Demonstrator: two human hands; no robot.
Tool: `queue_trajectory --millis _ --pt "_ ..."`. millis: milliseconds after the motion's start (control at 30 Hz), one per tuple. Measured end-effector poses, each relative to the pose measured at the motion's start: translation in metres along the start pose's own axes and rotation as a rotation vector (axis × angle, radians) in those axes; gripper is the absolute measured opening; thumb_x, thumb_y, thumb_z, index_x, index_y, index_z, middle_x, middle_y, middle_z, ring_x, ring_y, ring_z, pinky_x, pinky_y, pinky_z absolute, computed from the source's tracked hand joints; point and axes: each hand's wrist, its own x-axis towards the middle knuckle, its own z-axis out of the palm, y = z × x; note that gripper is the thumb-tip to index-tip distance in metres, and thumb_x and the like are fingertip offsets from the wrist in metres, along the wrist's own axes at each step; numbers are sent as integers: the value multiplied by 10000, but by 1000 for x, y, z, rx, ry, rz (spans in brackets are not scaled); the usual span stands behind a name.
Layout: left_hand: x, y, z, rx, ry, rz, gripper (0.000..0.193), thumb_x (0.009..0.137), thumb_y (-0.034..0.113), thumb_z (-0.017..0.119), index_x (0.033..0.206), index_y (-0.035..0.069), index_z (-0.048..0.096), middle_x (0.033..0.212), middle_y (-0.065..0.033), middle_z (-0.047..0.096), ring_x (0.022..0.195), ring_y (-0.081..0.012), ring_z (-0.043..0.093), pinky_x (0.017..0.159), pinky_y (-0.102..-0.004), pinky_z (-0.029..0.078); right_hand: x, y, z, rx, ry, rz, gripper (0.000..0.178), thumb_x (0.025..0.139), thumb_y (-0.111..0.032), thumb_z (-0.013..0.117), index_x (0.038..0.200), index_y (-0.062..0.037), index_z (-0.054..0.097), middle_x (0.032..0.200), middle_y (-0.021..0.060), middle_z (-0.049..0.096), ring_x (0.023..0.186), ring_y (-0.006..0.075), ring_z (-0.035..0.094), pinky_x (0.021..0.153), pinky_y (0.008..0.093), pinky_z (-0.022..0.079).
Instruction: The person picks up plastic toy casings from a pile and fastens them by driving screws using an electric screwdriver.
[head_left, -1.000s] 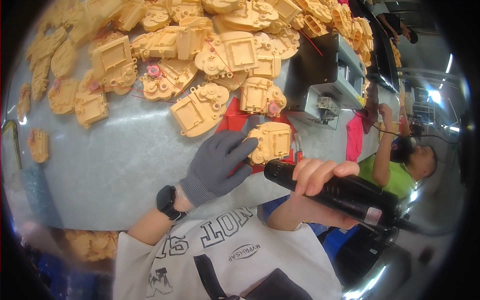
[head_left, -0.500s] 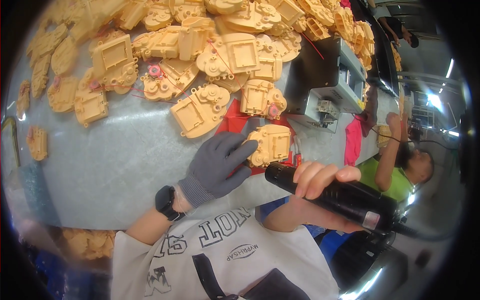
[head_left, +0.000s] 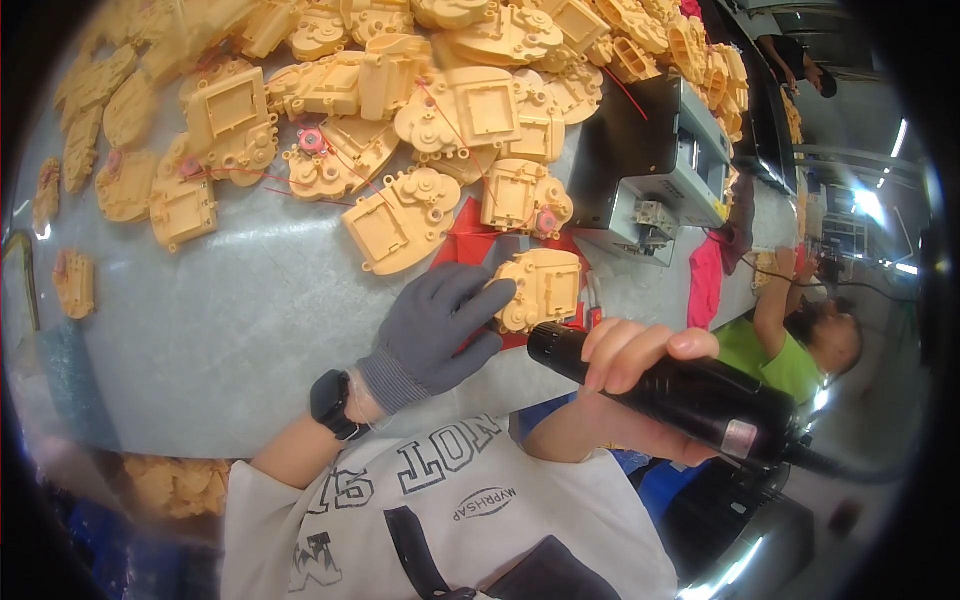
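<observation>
Holding a yellow housing [head_left: 548, 288], the gloved left hand [head_left: 432, 325] has heaped parts [head_left: 487, 105] and a boxy machine [head_left: 625, 150] beyond it, the right hand [head_left: 630, 353] gripping a black tool [head_left: 715, 395].

Black driver [head_left: 715, 400] seemingly against yellow housing [head_left: 550, 285]

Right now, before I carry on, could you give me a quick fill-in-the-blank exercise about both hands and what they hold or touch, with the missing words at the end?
1. The knitted glove on the left hand is coloured ____.
2. In the picture, its forefinger touches the ____ side of the yellow housing.
3. The bare right hand grips a corded tool whose body is coloured ____.
4. Around the left wrist is a black ____.

Missing words: grey; left; black; watch.
</observation>
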Motion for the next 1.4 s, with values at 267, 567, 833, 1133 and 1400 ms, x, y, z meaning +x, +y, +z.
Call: queue_trajectory --millis 267,567,833,1133,1400 --pt "0 -1 1 1 8 7 548 659 91 665 1162 21 460 1020 -170 515 846 -338 542 716 -402 460 2 -3 2 13 7 60 920 675 -776 491 1101 28 356 677 122 516 512 218 500 499 339 409" --pt "0 0 0 -5 -9 -3 555 659 96 667 1166 15 457 1023 -174 515 859 -338 539 725 -406 454 1 -1 2 -9 -42 18 948 650 -797 489 1075 40 360 694 129 515 529 219 505 504 339 426" --pt "1 0 1 -1 10 12 569 655 89 667 1178 20 454 1030 -173 516 863 -336 538 726 -405 452 1 0 4 -6 -41 16 942 636 -810 486 1045 30 371 689 128 518 529 220 509 497 335 423" --pt "0 -1 0 -6 3 4 572 654 81 663 1183 22 450 1032 -170 517 859 -333 538 726 -404 451 -2 -2 0 17 51 36 906 665 -789 484 1048 24 377 684 130 518 510 225 502 497 339 413" --pt "0 -2 1 -3 -2 11 562 656 79 659 1175 18 451 1020 -169 517 847 -335 539 719 -405 451 -1 -2 1 14 -35 28 908 655 -789 498 1047 22 380 703 136 523 541 231 513 518 351 416"
